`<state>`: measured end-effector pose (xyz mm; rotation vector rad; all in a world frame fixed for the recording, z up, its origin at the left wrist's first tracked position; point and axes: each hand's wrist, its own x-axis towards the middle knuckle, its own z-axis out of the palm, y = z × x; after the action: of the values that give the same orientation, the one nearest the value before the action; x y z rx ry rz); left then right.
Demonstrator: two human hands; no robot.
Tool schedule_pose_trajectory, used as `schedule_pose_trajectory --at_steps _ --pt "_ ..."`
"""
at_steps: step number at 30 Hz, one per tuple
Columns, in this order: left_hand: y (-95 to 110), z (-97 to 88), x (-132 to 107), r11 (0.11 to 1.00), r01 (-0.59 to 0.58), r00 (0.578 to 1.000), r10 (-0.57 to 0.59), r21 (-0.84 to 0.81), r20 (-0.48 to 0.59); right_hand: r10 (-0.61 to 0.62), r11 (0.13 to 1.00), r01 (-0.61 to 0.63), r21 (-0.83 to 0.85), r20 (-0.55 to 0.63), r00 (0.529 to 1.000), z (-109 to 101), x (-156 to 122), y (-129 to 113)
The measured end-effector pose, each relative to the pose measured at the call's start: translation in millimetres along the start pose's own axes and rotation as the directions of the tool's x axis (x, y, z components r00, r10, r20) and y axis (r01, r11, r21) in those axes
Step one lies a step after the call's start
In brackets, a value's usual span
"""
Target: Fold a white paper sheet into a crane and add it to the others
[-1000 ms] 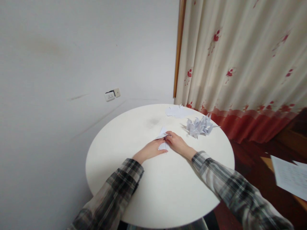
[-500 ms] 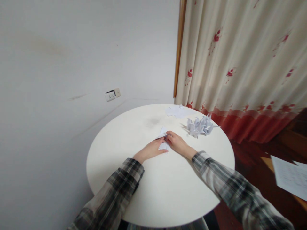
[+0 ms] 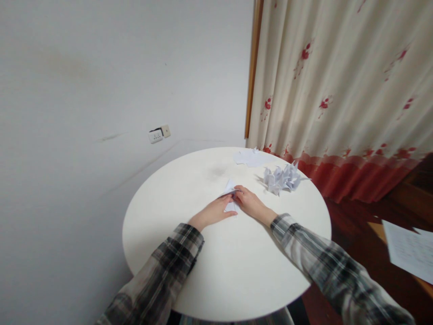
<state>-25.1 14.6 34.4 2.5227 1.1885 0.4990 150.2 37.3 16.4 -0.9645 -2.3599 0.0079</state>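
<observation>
A small folded white paper [image 3: 230, 186] lies on the round white table [image 3: 223, 266], a little past the middle. My left hand [image 3: 214, 211] rests flat on the paper's near part, fingers stretched out and pressing it down. My right hand [image 3: 249, 201] meets it from the right, its fingertips pinched on the paper's folded edge. Both arms wear plaid sleeves. Most of the paper is hidden under the two hands.
A heap of several folded white paper figures [image 3: 283, 178] sits at the right back of the table, with flat white sheets [image 3: 252, 157] behind it. A flowered curtain [image 3: 341, 99] hangs to the right. More printed sheets [image 3: 407, 249] lie low at the far right.
</observation>
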Motion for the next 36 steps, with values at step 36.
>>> schedule_pose_trajectory --at_steps 36 --pt "-6.6 3.4 1.7 0.998 -0.051 0.999 0.050 -0.039 -0.011 -0.015 1.000 0.015 0.015 -0.004 1.000 3.4 1.5 2.0"
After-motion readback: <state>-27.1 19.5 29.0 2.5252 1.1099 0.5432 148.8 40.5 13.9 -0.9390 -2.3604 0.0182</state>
